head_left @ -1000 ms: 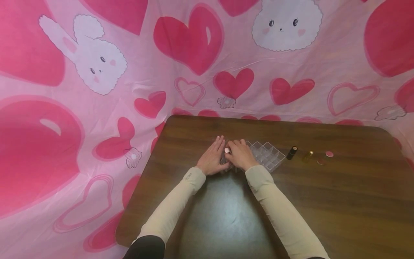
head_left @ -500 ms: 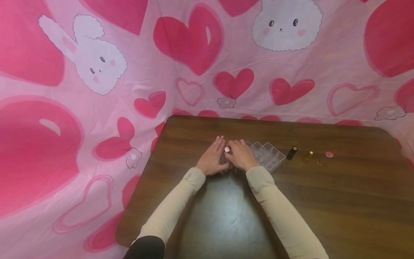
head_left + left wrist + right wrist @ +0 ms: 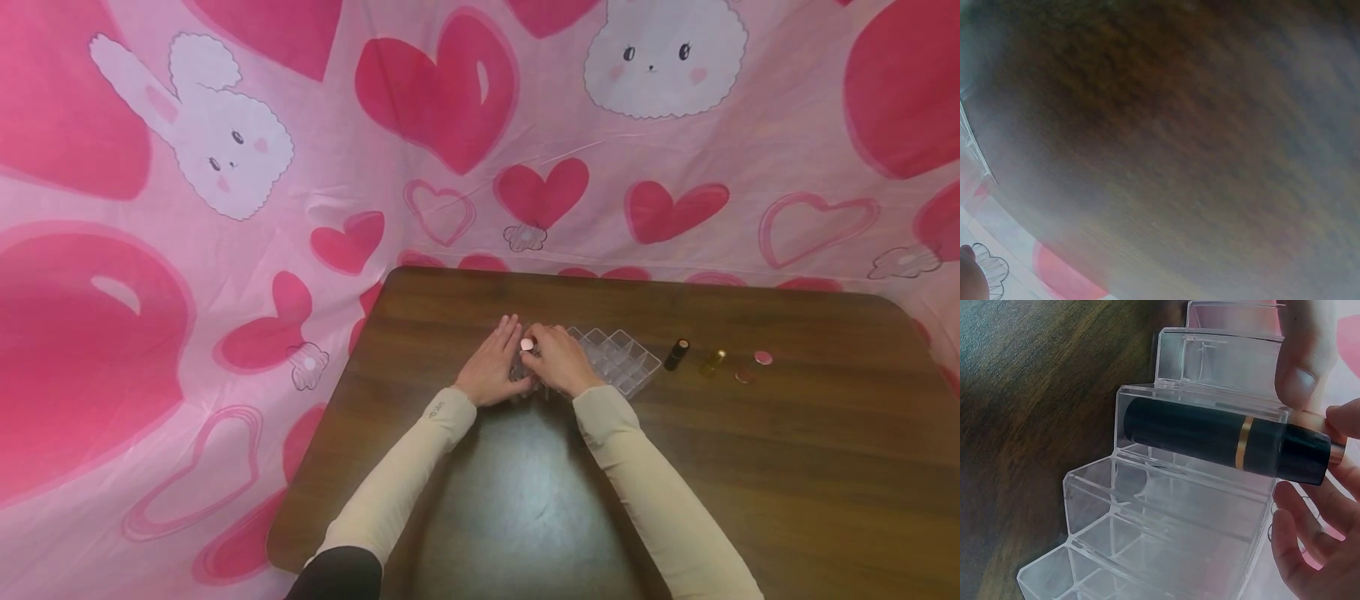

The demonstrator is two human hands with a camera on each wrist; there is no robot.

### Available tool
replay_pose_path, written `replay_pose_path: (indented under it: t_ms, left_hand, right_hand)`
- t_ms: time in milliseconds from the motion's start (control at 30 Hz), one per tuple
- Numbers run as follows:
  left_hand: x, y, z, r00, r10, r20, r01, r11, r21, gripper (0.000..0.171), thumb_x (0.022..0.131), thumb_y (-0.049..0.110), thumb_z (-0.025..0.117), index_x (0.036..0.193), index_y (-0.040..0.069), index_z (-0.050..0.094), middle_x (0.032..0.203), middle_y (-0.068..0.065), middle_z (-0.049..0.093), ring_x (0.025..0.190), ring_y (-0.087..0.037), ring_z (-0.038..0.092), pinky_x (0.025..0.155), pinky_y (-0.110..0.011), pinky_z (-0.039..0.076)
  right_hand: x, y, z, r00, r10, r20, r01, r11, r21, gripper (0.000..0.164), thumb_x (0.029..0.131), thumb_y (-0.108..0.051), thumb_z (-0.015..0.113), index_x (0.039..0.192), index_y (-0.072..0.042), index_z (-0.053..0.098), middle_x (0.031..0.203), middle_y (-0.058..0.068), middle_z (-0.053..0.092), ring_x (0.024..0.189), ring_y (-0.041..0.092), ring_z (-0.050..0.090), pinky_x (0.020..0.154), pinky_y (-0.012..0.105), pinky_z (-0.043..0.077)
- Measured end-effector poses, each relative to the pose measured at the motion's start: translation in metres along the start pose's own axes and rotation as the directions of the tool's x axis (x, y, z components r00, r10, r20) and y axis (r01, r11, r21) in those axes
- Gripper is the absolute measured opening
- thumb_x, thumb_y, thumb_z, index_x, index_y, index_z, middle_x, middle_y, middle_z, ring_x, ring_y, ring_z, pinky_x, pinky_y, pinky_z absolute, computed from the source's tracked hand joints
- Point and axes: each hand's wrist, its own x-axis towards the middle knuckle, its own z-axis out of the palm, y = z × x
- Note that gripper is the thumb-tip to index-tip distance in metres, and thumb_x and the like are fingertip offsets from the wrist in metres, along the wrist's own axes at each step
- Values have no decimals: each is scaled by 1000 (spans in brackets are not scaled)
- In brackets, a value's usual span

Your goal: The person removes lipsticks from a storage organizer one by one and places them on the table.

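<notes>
- Surface: you are working at a dark wood-grain table (image 3: 787,492) with rounded corners; a pale glare shows on its near part, between your sleeves.
- Room: pink cloth (image 3: 540,137) hangs behind and to the left, printed with red hearts, outlined flowers and white rabbit heads.
- Left hand (image 3: 491,364): your fingers lie extended beside the left end of the clear organizer (image 3: 622,358).
- Right hand (image 3: 558,360): your fingers curl round and pinch the upper end of the black tube (image 3: 1197,434).
- Tube position: upright in a compartment near the organizer's left end, gold band visible through the clear wall, top projecting above the rim.
- Right of the organizer, on the table: a dark cylinder (image 3: 677,354), a gold piece (image 3: 715,362), then a pink disc (image 3: 762,357) near a reddish disc (image 3: 744,377). You cannot tell whether the discs are one item.
- Versus one second ago: the pale top at your right fingers sits slightly higher in the head view; your right cuff has shifted slightly rightward. Your left hand, the organizer and the row of items match.
</notes>
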Motion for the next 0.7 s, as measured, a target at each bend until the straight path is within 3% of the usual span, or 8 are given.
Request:
replay_pose_path:
  t_ms: [400,700]
  left_hand:
    - [1,-1,0,1000,-1,-5,1,1000,9,96,86,66,48,153,2,20,164,-9,7,152,-22,4,123,-33,14]
    - [1,-2,3,1000,13,-11,-13,1000,24,96,87,65,47,153,2,19,163,-11,8,152,-23,4,123,-33,15]
  right_hand:
    - [1,0,-3,1000,-18,-12,18,999,32,28,88,-27,65,110,-10,61,102,7,68,96,25,57,84,44,51]
    - [1,1,-2,999,-45,-1,45,998,44,31,88,-26,67,112,-7,63,108,10,67,98,26,58,87,43,50]
